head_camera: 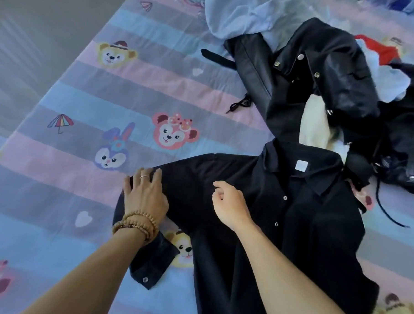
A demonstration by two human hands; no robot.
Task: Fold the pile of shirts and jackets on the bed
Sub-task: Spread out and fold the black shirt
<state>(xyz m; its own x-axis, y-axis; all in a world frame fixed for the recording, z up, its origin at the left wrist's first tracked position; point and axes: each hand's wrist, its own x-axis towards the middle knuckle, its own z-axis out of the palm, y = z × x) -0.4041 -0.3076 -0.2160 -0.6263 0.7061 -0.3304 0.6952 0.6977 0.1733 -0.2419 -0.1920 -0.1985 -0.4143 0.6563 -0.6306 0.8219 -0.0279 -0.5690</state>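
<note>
Matt dark cloth shirt with shiny snaps, glossy black leather jacket, smooth printed bedsheet.

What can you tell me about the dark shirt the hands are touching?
The dark shirt is navy or black, looks like soft woven cloth, and lies front up on the striped cartoon sheet. It has a collar with a small white label, silver snaps and a buttoned cuff. Its sleeve is bent. The left hand presses flat on the sleeve; the right hand rests loosely curled near the shoulder.
</note>
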